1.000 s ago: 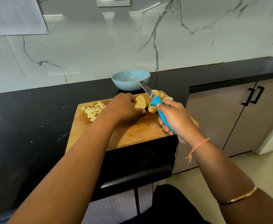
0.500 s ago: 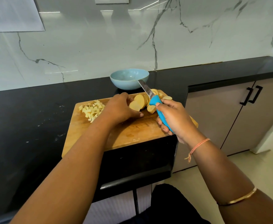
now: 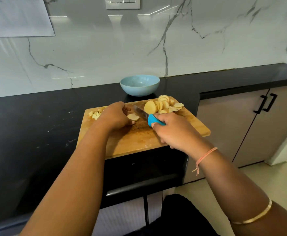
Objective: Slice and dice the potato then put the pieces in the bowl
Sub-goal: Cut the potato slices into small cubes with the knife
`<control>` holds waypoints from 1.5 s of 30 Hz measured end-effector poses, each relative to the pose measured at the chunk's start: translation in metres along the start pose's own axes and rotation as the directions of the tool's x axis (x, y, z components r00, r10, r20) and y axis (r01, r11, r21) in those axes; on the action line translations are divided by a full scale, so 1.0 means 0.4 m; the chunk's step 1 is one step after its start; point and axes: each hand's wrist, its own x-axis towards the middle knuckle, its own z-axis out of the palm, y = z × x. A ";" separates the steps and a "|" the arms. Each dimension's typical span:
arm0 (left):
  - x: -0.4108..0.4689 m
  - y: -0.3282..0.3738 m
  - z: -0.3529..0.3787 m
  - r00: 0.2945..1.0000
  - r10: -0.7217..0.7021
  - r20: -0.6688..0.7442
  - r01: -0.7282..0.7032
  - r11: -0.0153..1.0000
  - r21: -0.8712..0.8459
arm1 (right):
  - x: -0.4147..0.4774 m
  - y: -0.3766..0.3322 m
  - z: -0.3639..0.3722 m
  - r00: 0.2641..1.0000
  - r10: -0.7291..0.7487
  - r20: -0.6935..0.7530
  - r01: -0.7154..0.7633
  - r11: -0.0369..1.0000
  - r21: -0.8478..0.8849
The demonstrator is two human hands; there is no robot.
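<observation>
Two grips, a person's bare hands, work at a wooden cutting board (image 3: 132, 142) that lies along the near edge of a black counter (image 3: 28, 125), its right end jutting past the counter's corner. At the far left, a sheet of paper (image 3: 18, 16) is stuck to the marble-patterned wall behind the counter's far edge. On the board's far left corner is a small heap of diced potato (image 3: 95, 114), partly hidden by the left grip (image 3: 113, 116). That grip rests palm down on the board with fingers curled, and its thumb and fingertips pinch a single potato slice (image 3: 133, 117) that lies flat on the wood. Just beyond the board, toward the counter's far edge, stands a pale blue bowl (image 3: 139, 85). A knife (image 3: 146, 116) points away and to the left, its blade between the single slice and the other slices. Whether the blade touches the single slice cannot be told. Right of the blade, on the board's far right corner, a row of round potato slices (image 3: 161, 105) leans fanned together, with a few lying flat at its right end. The right grip (image 3: 173, 132) is wrapped tight round the knife's blue handle. It has a pink thread band (image 3: 205, 155) at the wrist and a gold bangle (image 3: 253, 217) further up the arm. Past the counter's right edge are beige cabinet doors (image 3: 265, 104) with black handles.
</observation>
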 end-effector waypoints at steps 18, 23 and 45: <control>0.010 -0.003 0.017 0.987 -0.115 -0.109 0.099 0.985 -0.139 | -0.031 -0.096 -0.047 0.987 0.088 0.136 -0.057 0.975 -0.217; 0.012 -0.005 0.018 0.988 -0.114 -0.109 0.101 0.987 -0.124 | -0.101 -0.080 -0.057 0.988 0.090 0.126 -0.054 0.962 -0.268; 0.017 -0.010 0.018 0.981 -0.139 -0.136 0.120 0.983 -0.138 | -0.066 -0.125 -0.040 0.985 0.066 0.159 -0.025 0.969 -0.245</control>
